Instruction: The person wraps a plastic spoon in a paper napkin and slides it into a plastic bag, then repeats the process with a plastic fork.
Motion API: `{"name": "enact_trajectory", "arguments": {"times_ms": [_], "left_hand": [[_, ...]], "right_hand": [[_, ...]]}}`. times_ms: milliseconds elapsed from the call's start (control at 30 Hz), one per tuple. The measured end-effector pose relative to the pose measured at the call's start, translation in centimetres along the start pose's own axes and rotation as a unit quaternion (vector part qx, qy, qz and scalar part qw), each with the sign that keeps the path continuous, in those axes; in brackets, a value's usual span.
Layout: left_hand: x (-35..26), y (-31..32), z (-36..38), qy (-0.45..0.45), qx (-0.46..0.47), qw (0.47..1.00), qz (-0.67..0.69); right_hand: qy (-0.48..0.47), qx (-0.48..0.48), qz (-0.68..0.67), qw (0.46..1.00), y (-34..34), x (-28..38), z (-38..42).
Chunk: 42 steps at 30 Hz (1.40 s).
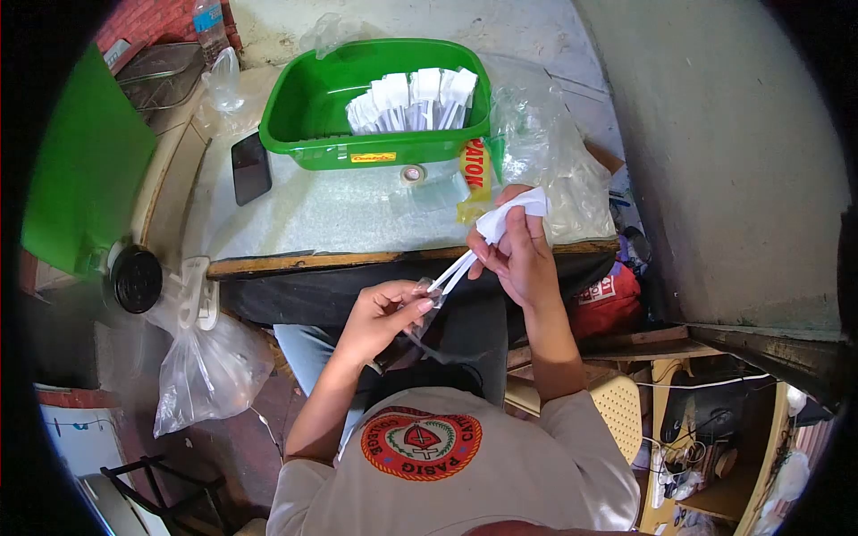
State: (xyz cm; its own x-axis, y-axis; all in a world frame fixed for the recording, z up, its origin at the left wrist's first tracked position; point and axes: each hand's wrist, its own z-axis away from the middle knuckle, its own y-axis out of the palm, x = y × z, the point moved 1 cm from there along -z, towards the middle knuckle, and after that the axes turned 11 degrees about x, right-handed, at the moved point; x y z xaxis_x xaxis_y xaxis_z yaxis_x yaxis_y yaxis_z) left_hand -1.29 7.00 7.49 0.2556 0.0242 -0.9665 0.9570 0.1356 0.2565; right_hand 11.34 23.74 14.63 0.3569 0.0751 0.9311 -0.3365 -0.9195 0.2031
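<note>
My right hand (523, 255) is closed round a white folded item (514, 214) with two thin white sticks (456, 270) running down from it to the left. Lower down, my left hand (386, 320) pinches a clear plastic sleeve (427, 308) around the lower ends of those sticks. Both hands are in front of the table's near edge, above my lap. Behind them on the table, a green basin (313, 154) holds several similar white items (416, 98) with sticks, lined up in a row.
On the table (331, 223) lie a black phone (251, 168), a tape roll (412, 175), clear sleeves (433, 193), a yellow packet (475, 174) and crumpled clear plastic (545, 152). A clear bag (210, 375) hangs at the left edge. A wall (724, 152) stands at the right.
</note>
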Motion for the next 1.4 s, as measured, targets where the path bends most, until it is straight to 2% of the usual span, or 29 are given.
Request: {"name": "enact_trajectory", "arguments": {"times_ms": [133,233,667,800,867,933,1133,1400], "left_hand": [[-0.4,-0.1,0.2,-0.038,0.055,0.998,0.014],[-0.3,-0.3,0.3,-0.042,0.063,0.997,0.026],[-0.4,0.1,0.1,-0.011,0.066,0.998,0.003],[0.0,0.4,-0.1,-0.002,0.046,0.998,-0.047],[0.1,0.6,-0.2,0.005,0.038,0.997,-0.060],[0.1,0.6,-0.3,0.057,0.043,0.989,-0.127],[0.1,0.5,-0.3,0.042,0.016,0.992,-0.115],[-0.5,0.4,-0.2,0.034,0.035,0.991,-0.123]], "right_hand": [[0.012,0.007,-0.005,1.000,0.0,0.0,-0.2],[0.019,-0.004,-0.012,1.000,0.0,0.3,-0.1],[0.036,-0.065,-0.030,0.997,0.0,0.3,-0.4],[0.049,-0.081,-0.012,0.995,-0.4,0.1,-0.3],[0.048,-0.060,-0.040,0.996,-0.4,0.1,-0.3],[0.049,-0.058,-0.043,0.996,-0.4,0.0,-0.3],[0.058,-0.085,-0.011,0.995,-0.4,0.3,-0.1],[0.070,-0.078,0.019,0.994,-0.7,0.1,0.1]]}}
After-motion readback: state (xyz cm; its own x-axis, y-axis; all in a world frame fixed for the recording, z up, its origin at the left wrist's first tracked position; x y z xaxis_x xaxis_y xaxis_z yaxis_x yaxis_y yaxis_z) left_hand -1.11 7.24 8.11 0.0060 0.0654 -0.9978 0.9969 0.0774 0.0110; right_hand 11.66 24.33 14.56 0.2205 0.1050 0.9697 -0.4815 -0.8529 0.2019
